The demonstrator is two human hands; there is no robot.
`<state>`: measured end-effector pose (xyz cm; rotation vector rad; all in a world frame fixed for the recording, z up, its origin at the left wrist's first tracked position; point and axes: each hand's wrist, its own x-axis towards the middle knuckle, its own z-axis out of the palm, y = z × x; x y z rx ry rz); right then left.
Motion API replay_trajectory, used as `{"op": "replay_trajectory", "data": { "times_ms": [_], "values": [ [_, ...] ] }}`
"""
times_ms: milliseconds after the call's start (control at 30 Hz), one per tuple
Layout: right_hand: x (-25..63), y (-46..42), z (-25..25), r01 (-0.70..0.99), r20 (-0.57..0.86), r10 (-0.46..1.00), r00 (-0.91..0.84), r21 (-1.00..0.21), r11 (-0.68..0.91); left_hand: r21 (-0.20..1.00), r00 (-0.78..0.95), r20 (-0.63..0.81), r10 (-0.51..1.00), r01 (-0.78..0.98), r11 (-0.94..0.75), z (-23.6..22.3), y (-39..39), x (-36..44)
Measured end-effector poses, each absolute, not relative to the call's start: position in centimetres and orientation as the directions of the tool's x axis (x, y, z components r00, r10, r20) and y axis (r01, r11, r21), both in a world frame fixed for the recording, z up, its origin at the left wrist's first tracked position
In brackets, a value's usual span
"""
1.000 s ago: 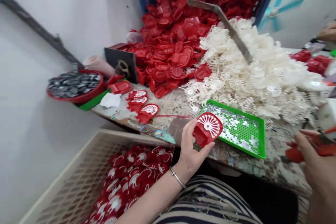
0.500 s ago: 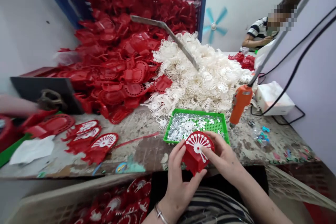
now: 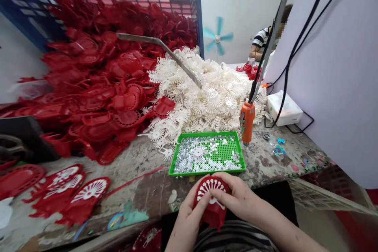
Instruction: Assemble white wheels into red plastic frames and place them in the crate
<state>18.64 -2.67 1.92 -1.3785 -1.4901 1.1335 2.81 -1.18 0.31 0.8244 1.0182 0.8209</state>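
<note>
Between both hands, close to my body, is a red plastic part (image 3: pixel 215 217) with a white fan-shaped piece (image 3: pixel 210 186) lying on its rounded end. My left hand (image 3: pixel 190 208) grips its left side, thumb on the white piece. On the right side, my right hand (image 3: pixel 233 195) is closed round the part with its thumb pressing near the hub of the white spokes. Just beyond my hands is a green tray (image 3: pixel 208 173) of small silvery pieces, with one white fan piece (image 3: pixel 198 151) among them. Fingers behind the red part are hidden.
A large heap of red parts (image 3: pixel 97 98) spills from a blue crate (image 3: pixel 198 15). Beside it lies a pile of white fan pieces (image 3: pixel 218 98) under a bent metal bar (image 3: pixel 174 57). An orange electric screwdriver (image 3: pixel 247 123) hangs at right. Assembled red parts (image 3: pixel 85 201) lie left. Another person (image 3: pixel 261 41) sits behind.
My view has swung to the right. The red part is lower in view, and my left thumb has come onto the white piece beside the right thumb.
</note>
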Motion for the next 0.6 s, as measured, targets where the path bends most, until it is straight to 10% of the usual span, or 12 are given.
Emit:
{"op": "replay_trajectory", "data": {
  "times_ms": [333,600],
  "values": [
    [22.6,-3.0,2.4,0.361,0.081,0.983,0.162,-0.932,0.017,0.908,0.205,-0.349,0.914,-0.165,0.384,-0.9,-0.7,1.5],
    [21.9,-1.5,2.4,0.481,0.100,0.995,0.030,-0.873,0.073,0.914,-0.007,-0.290,0.957,-0.297,0.275,-1.3,-0.4,-0.9]
  ]
}}
